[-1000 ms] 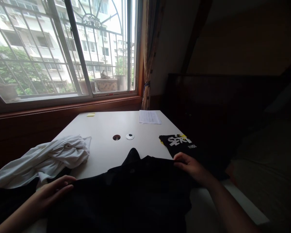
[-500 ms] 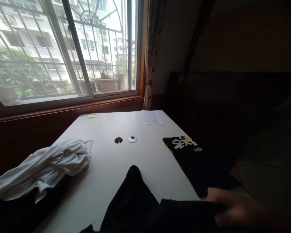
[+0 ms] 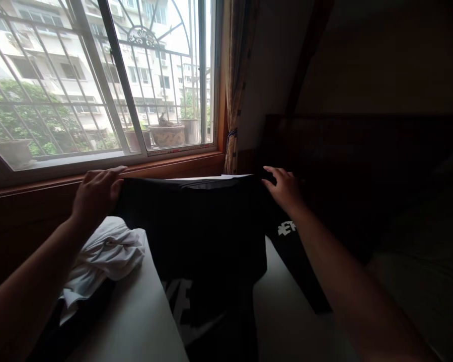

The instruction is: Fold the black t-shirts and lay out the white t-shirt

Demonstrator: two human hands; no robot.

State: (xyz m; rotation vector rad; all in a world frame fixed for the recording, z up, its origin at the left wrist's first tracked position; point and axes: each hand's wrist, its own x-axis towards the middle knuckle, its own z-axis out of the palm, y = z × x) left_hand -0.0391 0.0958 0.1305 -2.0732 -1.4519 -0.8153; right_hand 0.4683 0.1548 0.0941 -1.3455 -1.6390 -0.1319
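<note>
A black T-shirt (image 3: 211, 226) with a pale printed logo low on its front hangs spread out over the table. My left hand (image 3: 98, 193) grips its left upper edge near the sleeve. At the other upper edge, the thumb and fingers of my right hand (image 3: 285, 190) close on the dark cloth. The neckline lies between both hands. Beyond my right forearm is a folded black garment (image 3: 300, 266) with white lettering, partly covered. Beside my left forearm sits a crumpled white garment (image 3: 113, 246) with dark cloth (image 3: 83, 311) under it.
The white table (image 3: 132, 311) shows on both sides of the shirt; its far part is mostly hidden behind the cloth. A barred window (image 3: 151, 100) and a tied curtain (image 3: 232, 125) stand behind it. The right side of the room is very dark.
The black T-shirt has been lifted from the near edge and spread out. My left hand has come into view on it, and my right hand has moved up and left.
</note>
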